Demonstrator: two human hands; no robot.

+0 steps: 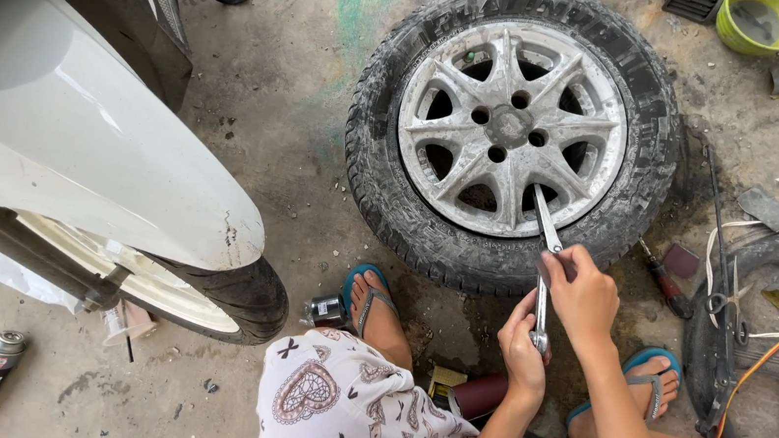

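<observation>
Both my hands clench the slim bright steel wrench: left hand point(525, 340) low on the handle, right hand point(583, 294) mid-shaft. The wrench point(544, 258) tips onto the grey alloy car wheel point(512, 128) lying on the concrete floor point(273, 116). Judged stiff, light, smooth; grip the shaft firmly.

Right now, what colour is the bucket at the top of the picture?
The bucket is lime green, seen in the head view, top right.

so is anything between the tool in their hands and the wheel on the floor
Nothing visible. Both hands, left hand and right hand, grip the metal tool, and its tip already lies across the alloy rim of the wheel, with no object between them.
</observation>
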